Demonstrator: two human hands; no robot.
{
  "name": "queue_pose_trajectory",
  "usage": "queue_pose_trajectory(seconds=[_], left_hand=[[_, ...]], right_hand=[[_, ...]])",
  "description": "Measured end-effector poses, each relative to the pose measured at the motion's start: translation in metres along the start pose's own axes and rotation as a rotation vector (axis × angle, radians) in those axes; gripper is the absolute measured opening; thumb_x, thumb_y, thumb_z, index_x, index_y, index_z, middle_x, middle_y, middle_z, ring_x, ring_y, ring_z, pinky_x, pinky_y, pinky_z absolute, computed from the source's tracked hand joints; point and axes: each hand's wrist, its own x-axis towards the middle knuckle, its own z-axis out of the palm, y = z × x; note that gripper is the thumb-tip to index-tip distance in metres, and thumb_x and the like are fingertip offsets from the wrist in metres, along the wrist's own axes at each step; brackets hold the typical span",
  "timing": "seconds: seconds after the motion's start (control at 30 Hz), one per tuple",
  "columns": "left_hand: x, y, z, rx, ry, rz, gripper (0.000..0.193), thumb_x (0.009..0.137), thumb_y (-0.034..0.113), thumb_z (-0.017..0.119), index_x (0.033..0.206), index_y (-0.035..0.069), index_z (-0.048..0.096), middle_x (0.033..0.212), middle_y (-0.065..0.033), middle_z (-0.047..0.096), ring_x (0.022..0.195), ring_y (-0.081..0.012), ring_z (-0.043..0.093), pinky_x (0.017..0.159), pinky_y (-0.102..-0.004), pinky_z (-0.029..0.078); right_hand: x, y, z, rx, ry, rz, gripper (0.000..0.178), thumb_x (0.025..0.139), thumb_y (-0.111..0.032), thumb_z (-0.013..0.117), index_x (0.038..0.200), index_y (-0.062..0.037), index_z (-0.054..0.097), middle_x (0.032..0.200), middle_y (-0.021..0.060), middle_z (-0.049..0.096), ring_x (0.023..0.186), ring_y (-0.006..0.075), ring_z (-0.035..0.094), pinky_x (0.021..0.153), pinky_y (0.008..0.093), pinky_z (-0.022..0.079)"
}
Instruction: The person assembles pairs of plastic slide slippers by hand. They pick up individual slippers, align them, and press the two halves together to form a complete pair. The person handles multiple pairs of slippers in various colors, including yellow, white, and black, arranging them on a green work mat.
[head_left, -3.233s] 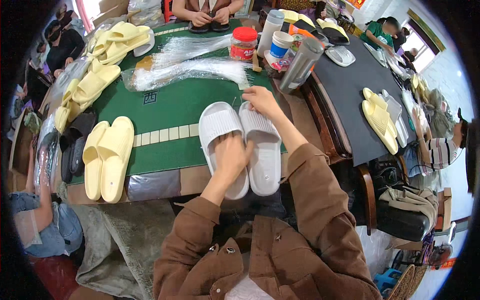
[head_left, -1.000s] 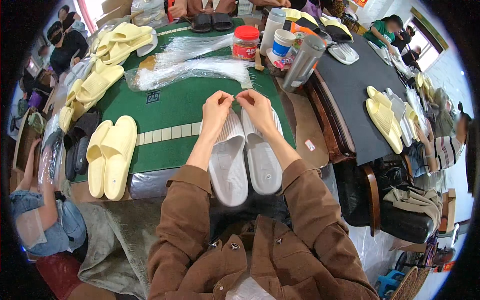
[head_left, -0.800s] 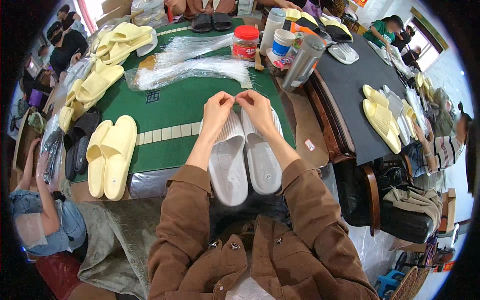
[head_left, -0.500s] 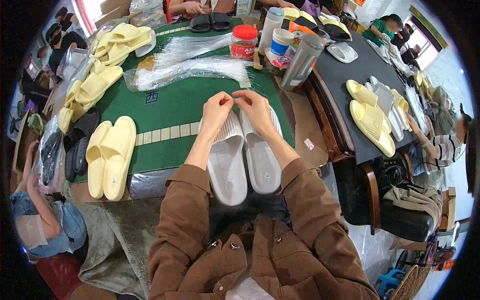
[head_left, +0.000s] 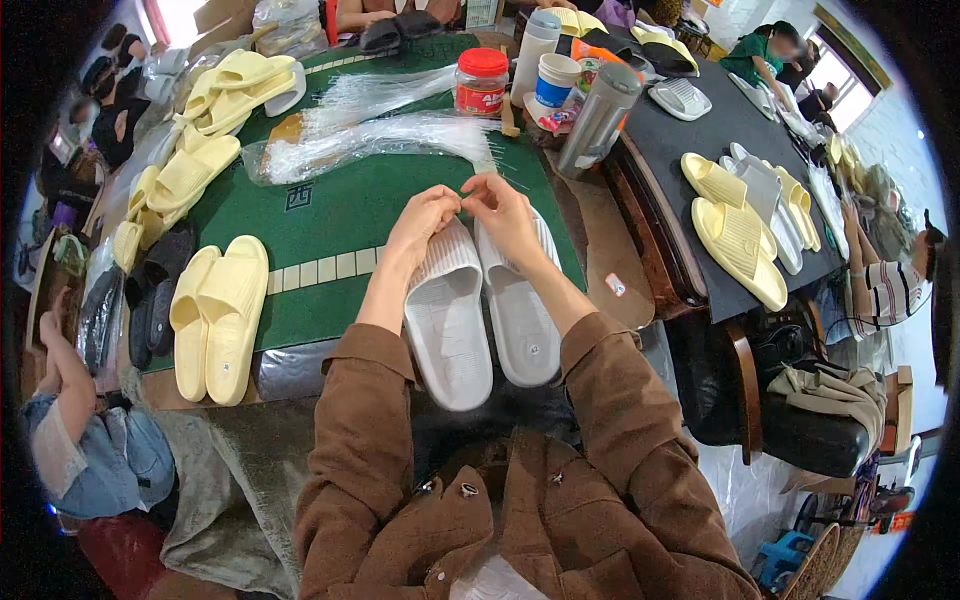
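A pair of grey slides lies at the table's near edge, the left slide (head_left: 450, 340) angled against the right slide (head_left: 524, 330), their ribbed straps facing away from me. Over the straps, my left hand (head_left: 424, 224) and my right hand (head_left: 503, 220) meet with fingertips pinched close together. Whatever is between the fingers is too small to make out. Beyond them, bundles of thin clear plastic fasteners (head_left: 375, 145) are spread on the green mat (head_left: 240, 205). To the left stand cream slides (head_left: 232, 320) in a pair.
Piled cream slides (head_left: 190, 170) and black slides (head_left: 162, 290) line the left edge. Near the back right are a red-lidded jar (head_left: 482, 82), a paper cup (head_left: 555, 80) and a grey flask (head_left: 603, 115). A dark table (head_left: 660, 140) with more slides adjoins. People work around.
My left hand has turned slightly, its fingers still against the right hand's. The grey slides stay put. Across the table, a person's hand now reaches onto the black slides.
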Motion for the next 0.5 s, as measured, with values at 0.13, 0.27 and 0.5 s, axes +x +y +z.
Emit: queue_pose_trajectory(seconds=[0.13, 0.27, 0.5], left_hand=[[0.005, -0.001, -0.007, -0.062, -0.064, -0.035, 0.005, 0.079, 0.007, 0.057, 0.074, 0.007, 0.056, 0.061, 0.0044, 0.044, 0.054, -0.0058, 0.034, 0.050, -0.0224, 0.026], [0.004, 0.000, -0.002, -0.019, -0.049, -0.050, 0.007, 0.079, 0.007, 0.057, 0.072, 0.006, 0.056, 0.060, 0.0042, 0.044, 0.054, -0.0061, 0.035, 0.050, -0.0227, 0.027], [-0.003, -0.012, 0.002, 0.238, 0.117, 0.119, 0.015, 0.086, 0.015, 0.057, 0.083, 0.002, 0.064, 0.070, -0.0009, 0.055, 0.064, -0.0088, 0.047, 0.057, -0.0247, 0.036]], right_hand=[[-0.001, -0.001, 0.001, 0.027, -0.031, -0.026, 0.016, 0.080, 0.000, 0.065, 0.096, -0.0020, 0.062, 0.076, 0.0070, 0.065, 0.069, 0.0129, 0.060, 0.063, 0.0277, 0.048], [-0.002, 0.001, 0.000, 0.053, -0.012, 0.013, 0.015, 0.080, -0.001, 0.065, 0.095, -0.0010, 0.062, 0.077, 0.0073, 0.065, 0.070, 0.0124, 0.060, 0.065, 0.0279, 0.048], [0.003, -0.004, 0.000, 0.006, -0.061, 0.031, 0.012, 0.085, -0.004, 0.061, 0.095, 0.0020, 0.065, 0.084, 0.0094, 0.068, 0.078, 0.0143, 0.063, 0.072, 0.0279, 0.051]])
